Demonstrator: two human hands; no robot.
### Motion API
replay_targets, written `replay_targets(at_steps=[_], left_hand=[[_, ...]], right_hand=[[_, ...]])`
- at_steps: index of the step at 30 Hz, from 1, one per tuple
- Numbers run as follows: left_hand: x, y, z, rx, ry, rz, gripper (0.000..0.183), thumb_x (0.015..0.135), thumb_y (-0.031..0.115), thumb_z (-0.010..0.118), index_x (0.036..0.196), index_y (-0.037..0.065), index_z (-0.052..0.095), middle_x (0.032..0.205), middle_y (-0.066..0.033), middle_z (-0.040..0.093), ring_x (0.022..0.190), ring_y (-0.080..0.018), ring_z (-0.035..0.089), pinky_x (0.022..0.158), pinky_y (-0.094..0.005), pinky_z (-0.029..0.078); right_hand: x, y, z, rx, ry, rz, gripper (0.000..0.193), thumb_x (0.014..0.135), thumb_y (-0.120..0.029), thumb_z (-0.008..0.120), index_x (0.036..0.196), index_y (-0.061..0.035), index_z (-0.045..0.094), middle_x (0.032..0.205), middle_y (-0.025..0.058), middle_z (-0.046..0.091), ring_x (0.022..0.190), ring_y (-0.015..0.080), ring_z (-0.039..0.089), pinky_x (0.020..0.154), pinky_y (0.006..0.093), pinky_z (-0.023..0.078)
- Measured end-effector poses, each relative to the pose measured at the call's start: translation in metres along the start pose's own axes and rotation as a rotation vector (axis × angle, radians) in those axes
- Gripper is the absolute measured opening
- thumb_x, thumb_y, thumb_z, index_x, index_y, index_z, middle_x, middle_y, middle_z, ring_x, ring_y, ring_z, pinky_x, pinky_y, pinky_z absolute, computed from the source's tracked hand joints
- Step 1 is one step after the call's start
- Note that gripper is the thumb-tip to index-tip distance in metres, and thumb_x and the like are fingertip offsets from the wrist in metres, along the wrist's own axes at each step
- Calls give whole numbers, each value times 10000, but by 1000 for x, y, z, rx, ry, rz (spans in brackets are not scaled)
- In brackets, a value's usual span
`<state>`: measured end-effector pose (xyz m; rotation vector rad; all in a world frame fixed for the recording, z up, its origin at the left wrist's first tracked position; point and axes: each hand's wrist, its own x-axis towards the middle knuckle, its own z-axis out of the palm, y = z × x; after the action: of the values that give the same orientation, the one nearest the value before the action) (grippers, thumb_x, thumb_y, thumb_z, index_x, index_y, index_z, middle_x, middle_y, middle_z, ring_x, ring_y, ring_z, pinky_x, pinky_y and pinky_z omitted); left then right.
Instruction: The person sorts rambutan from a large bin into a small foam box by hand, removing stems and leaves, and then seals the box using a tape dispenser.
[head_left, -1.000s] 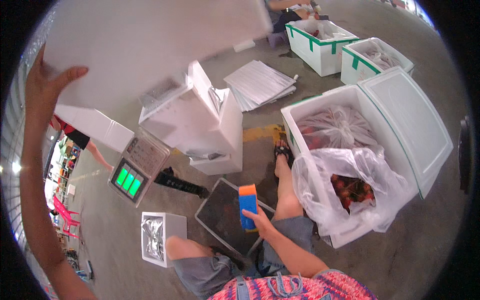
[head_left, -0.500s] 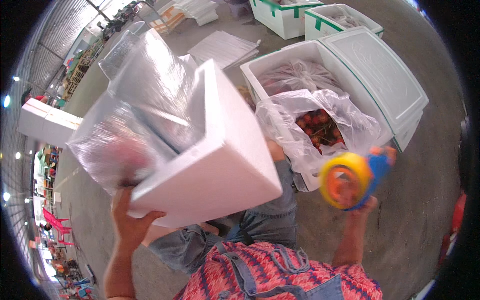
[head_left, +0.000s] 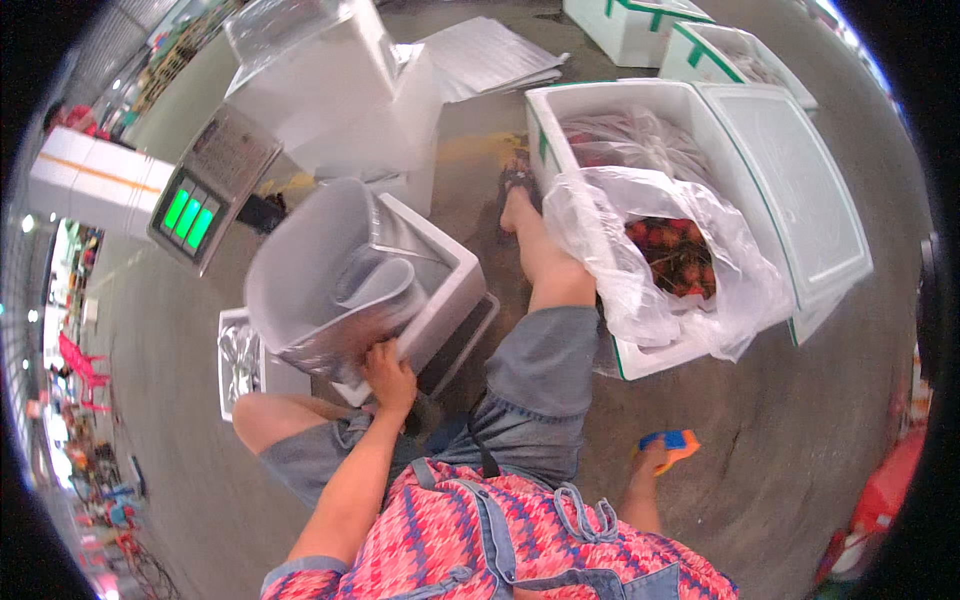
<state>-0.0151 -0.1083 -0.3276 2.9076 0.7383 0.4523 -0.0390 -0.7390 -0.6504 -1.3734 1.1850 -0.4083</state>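
Note:
A white foam box (head_left: 440, 272) with a silver insulating liner (head_left: 300, 270) standing up out of it sits low, between my legs and the scale. My left hand (head_left: 390, 378) grips its near rim, fingers curled at the liner's edge; what the fingertips pinch is partly hidden. Out at the lower right, my right hand (head_left: 650, 460) holds a blue and orange tape dispenser (head_left: 675, 447), away from everything else. A large foam box (head_left: 690, 320) on the right holds an open plastic bag (head_left: 590, 235) of red round fruit (head_left: 668, 258) on stems.
A scale display (head_left: 190, 215) glows green at the left. Behind it stand stacked foam boxes (head_left: 330, 110) and flat foam sheets (head_left: 490, 60). A lid (head_left: 785, 190) leans on the large box's right side. More green-taped boxes (head_left: 640, 30) stand at the back right.
The lined foam box, raised and tilted in my left hand earlier, is now lower and nearer the floor. My right hand with the tape dispenser has dropped down and away from the fruit box.

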Motion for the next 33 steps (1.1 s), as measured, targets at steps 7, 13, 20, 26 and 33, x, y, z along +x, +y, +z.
replay_targets(at_steps=[7, 13, 20, 26, 33], left_hand=[[-1, 27, -45, -177, -26, 113, 497, 793, 151, 682, 1264, 92, 533, 1189, -154, 519, 1134, -364, 470, 974, -489, 341], [14, 48, -145, -258, 183, 245, 424, 787, 167, 730, 1185, 103, 598, 1211, -100, 559, 1182, -330, 478, 1029, -459, 310], [69, -7, -180, -202, 152, 72, 493, 785, 234, 753, 1234, 119, 586, 1190, -96, 587, 1146, -284, 525, 1088, -519, 237], [45, -32, -176, -111, -273, 95, 248, 731, 196, 764, 973, 166, 719, 907, -15, 614, 995, -180, 585, 1124, -601, 100], [0, -40, -162, -236, -258, -11, 167, 756, 165, 727, 921, 158, 699, 1012, -49, 607, 1148, -276, 512, 1066, -574, 280]], right_hand=[[-95, 82, 69, -1155, 67, 202, 792, 779, -626, 644, 1141, 75, 572, 1030, 182, 678, 934, 349, 681, 808, 402, 544], [-129, -48, 52, -919, 39, 58, 363, 903, -376, 636, 973, -20, 631, 989, 164, 646, 984, 248, 626, 801, 409, 497], [-357, -306, 146, -300, -875, -714, 86, 929, -55, 590, 878, 2, 550, 757, 98, 574, 657, 218, 522, 622, 308, 433], [-547, -410, 311, -166, -1637, -1272, 137, 829, 41, 609, 957, -7, 620, 886, 144, 634, 820, 338, 616, 787, 395, 493], [-644, -354, 447, -1292, -2079, -2102, 447, 808, -43, 571, 1249, -117, 594, 1152, 166, 639, 1033, 386, 631, 989, 406, 450]])
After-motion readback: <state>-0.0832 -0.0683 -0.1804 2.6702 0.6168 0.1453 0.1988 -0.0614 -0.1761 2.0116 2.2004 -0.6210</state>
